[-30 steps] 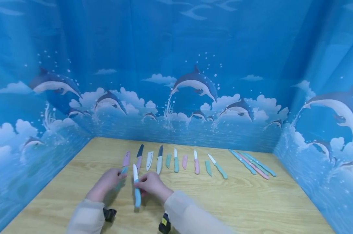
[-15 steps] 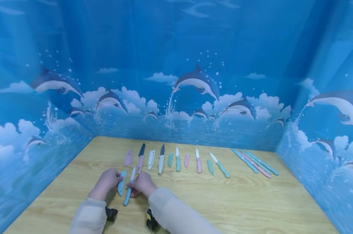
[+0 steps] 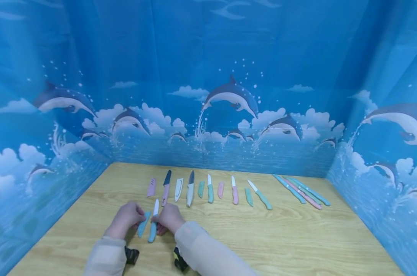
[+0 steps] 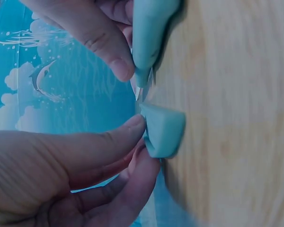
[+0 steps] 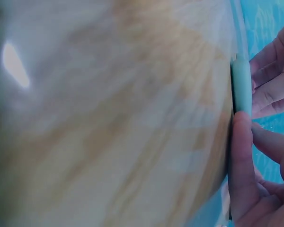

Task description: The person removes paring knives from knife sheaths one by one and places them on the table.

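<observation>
- Here, at about 7 o'clock on the wooden table (image 3: 298,237), the person's left hand (image 3: 125,218) pinches a light blue blade sheath (image 3: 143,224) between thumb and fingers, holding it low over the wood.
- Just at 3 o'clock of that hand, the right hand (image 3: 168,217) grips the blue handle of a small white-bladed knife (image 3: 153,222), whose tip points toward 12 o'clock.
- Sheath and knife lie side by side, nearly touching; the left wrist view shows the sheath's end close to the knife handle with a sliver of blade between them.
- At 12 o'clock from the hands runs a row: a pink sheath (image 3: 151,187), a dark-bladed pink-handled knife (image 3: 165,188), a white sheath (image 3: 178,189), a dark-bladed white-handled knife (image 3: 190,188), then green and pink sheaths and knives alternating.
- Toward 2 o'clock, near the far right corner, a bunch of sheathed knives (image 3: 302,190) in teal and pink lies touching.
- A dolphin-printed blue curtain (image 3: 229,99) walls the table on three sides.
</observation>
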{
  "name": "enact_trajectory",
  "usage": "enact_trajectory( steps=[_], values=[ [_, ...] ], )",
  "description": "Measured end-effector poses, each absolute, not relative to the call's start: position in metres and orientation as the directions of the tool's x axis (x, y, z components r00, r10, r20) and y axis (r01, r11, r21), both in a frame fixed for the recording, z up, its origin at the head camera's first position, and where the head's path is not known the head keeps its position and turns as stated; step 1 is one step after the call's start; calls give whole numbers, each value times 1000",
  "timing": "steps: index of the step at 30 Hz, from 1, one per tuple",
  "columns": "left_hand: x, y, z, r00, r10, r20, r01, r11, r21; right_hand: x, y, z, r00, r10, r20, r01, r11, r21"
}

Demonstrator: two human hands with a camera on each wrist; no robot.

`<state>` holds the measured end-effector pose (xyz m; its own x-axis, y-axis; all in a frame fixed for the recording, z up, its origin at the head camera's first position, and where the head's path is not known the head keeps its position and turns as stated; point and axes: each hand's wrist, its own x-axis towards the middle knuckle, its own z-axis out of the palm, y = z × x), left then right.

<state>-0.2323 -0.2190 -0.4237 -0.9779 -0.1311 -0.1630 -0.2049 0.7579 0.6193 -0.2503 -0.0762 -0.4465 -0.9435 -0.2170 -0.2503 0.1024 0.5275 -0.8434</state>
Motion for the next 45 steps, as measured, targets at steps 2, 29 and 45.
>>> enact_trajectory(
  steps=[2,29,45],
  values=[
    [-232,-219,-424,-980,-127,-154,-196,757,623,-250,-76,-445,-945,-213,-248,99,535,-839],
    [-233,-218,-428,-968,-135,-211,-244,697,674,-301,83,-390,-993,-121,9,-109,856,-506],
    [-236,-219,-429,-968,-122,-220,-240,702,671,-331,302,-422,-978,132,-164,193,871,-453]
  ],
)
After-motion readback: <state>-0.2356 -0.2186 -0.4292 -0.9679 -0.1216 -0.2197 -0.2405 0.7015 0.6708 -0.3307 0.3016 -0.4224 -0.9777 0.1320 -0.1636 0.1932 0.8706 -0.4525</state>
